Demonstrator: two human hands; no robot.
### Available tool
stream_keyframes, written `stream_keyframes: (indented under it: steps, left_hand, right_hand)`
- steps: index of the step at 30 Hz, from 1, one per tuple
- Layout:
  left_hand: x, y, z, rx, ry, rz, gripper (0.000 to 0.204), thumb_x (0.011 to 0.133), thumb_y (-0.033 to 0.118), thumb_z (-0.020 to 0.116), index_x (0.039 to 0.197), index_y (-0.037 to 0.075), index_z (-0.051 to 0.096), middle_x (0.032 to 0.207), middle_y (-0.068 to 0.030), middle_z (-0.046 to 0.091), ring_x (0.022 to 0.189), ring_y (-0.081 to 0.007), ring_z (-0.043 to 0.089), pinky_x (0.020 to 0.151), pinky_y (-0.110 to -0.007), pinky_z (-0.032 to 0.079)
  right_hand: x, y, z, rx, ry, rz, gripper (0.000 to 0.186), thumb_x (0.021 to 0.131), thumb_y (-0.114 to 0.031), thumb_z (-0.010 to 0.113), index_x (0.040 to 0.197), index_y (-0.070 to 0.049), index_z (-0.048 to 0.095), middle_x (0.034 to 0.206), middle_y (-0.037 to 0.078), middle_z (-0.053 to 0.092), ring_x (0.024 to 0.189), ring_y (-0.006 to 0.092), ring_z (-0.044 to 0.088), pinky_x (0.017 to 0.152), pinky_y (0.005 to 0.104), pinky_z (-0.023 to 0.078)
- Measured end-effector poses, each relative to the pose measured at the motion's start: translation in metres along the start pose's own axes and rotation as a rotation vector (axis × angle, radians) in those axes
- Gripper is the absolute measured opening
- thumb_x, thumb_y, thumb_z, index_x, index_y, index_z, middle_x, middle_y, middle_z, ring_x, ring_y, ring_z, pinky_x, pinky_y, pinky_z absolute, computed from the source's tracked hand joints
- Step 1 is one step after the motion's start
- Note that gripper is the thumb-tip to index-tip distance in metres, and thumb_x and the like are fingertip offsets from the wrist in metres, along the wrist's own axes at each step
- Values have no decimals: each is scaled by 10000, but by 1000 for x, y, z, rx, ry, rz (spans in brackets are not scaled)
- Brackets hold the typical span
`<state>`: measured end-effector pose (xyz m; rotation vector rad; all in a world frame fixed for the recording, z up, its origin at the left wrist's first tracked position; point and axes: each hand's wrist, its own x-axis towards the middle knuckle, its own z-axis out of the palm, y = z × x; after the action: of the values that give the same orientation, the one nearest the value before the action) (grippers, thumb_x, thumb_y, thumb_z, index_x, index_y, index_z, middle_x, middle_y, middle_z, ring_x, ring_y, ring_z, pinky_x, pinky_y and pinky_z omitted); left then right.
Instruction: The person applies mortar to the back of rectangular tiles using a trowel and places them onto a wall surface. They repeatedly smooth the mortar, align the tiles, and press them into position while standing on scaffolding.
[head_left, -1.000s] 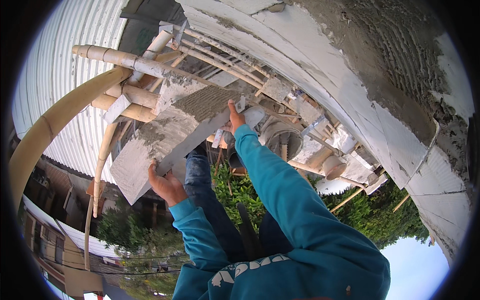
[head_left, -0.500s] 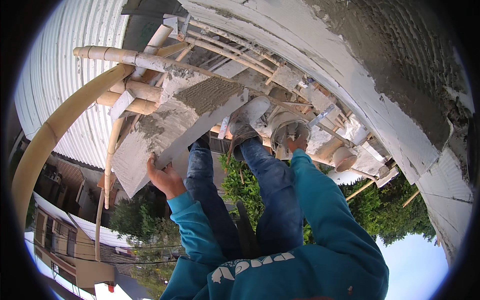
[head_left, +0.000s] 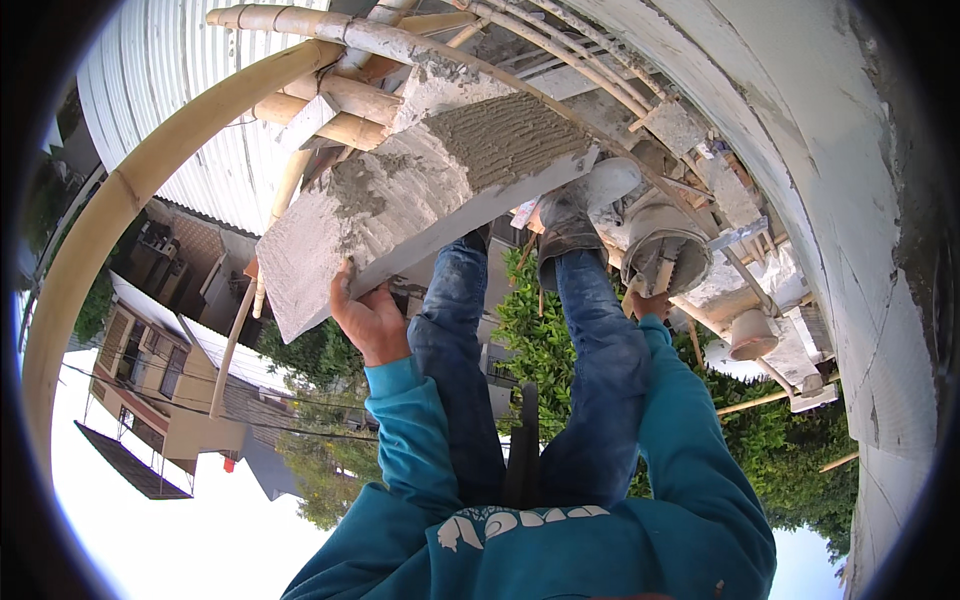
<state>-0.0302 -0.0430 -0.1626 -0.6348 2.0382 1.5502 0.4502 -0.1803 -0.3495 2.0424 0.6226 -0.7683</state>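
A long pale concrete block (head_left: 292, 262) slants across the left-centre. Grey mortar (head_left: 505, 140) is combed into ridges on its far part, with rougher smears nearer. My left hand (head_left: 372, 318) grips the block's near end, a finger on the upper face and the others at its lower edge, partly hidden. To the right, my right hand (head_left: 652, 304) is closed at the near rim of a mortar-caked bucket (head_left: 642, 228). It seems to hold a mortar-smeared tool (head_left: 664, 268) that reaches into the bucket; the tool's exact kind is unclear.
Bamboo poles (head_left: 128, 185) frame the left and far sides. A pale wall (head_left: 800, 170) curves along the right. My mortar-stained boot (head_left: 566, 225) stands between block and bucket. A smaller pail (head_left: 752, 335) sits farther right. Greenery (head_left: 540, 345) and a building (head_left: 150, 365) show below.
The whole view has shifted, so block, bucket and poles appear farther right. My left hand stays on the block's near end and my right hand stays at the bucket.
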Motion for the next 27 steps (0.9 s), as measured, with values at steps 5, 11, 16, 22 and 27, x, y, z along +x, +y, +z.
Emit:
stream_keyframes:
  steps: [5,11,16,22,27]
  left_hand:
    - [8,1,-1,37,-29,11,236,841,146,577,1011,-17,586,1024,-118,568,975,-251,542,878,-429,458]
    - [0,3,8,86,3,20,263,859,177,560,1033,-20,574,1096,-140,539,1032,-272,521,905,-445,442]
    - [-2,3,5,32,-61,4,249,853,160,573,1025,-21,575,1082,-130,542,1015,-259,526,891,-437,444]
    - [-4,1,12,33,-43,50,247,850,146,576,1036,-16,583,1015,-107,561,960,-229,530,848,-413,449]
    - [-10,5,32,-12,15,40,296,823,135,608,1073,-22,586,986,-90,559,911,-219,545,793,-401,460]
  right_hand:
    - [9,1,16,186,64,-6,1053,635,-481,773,1370,7,199,1295,278,437,1182,422,466,979,476,414]
    - [11,1,13,230,-299,9,1087,730,-528,696,1408,85,107,1372,270,379,1226,418,429,1041,470,390]
    - [-3,0,16,243,-103,-131,775,768,-455,640,1291,49,368,1219,269,525,1092,413,538,916,470,451]
    - [-73,67,-51,329,-129,-317,505,754,-310,693,1105,-6,497,955,204,618,877,357,612,776,451,480]
    - [-172,67,-171,559,-315,-337,283,821,-173,647,1013,-17,509,760,83,569,639,199,587,567,350,477]
